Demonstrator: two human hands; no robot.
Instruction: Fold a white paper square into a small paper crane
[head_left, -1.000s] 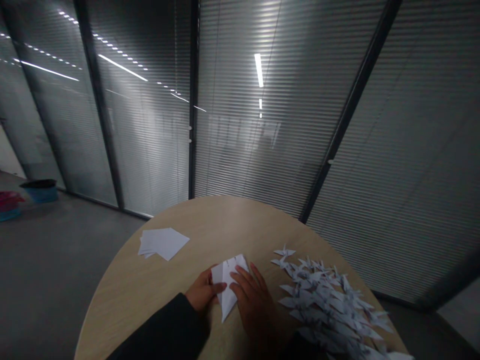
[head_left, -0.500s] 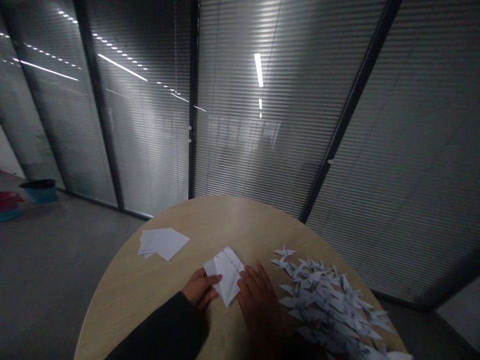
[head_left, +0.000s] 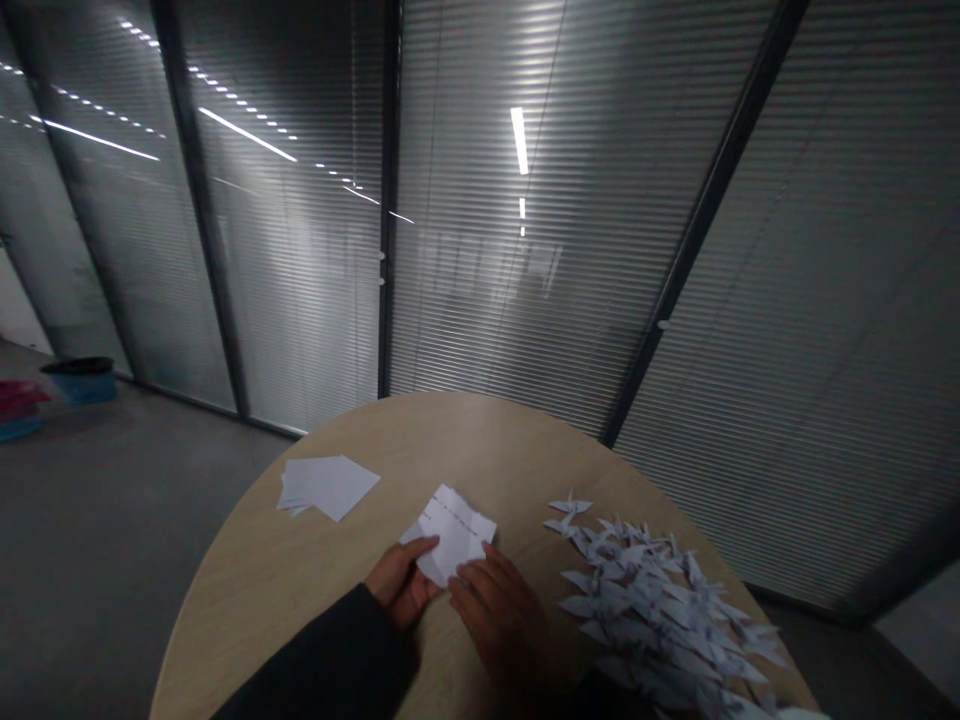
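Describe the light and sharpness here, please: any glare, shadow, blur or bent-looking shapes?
Head view: dim, with bright streaks of light on the glass partition; head view: the right hand looks darker than the left hand; head view: print on the folded paper is too soft to read; head view: a dark post slants, perhaps from lens distortion.

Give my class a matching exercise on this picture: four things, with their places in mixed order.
1. Dark-marked paper
2. Flat white sheets
3. Folded paper shapes
4. Black-topped blue container

A. On the floor
B. Clustered, right side of the table
C. Between left hand and right hand
D. Overlapping, left side of the table

Pairs: 1-C, 2-D, 3-B, 4-A
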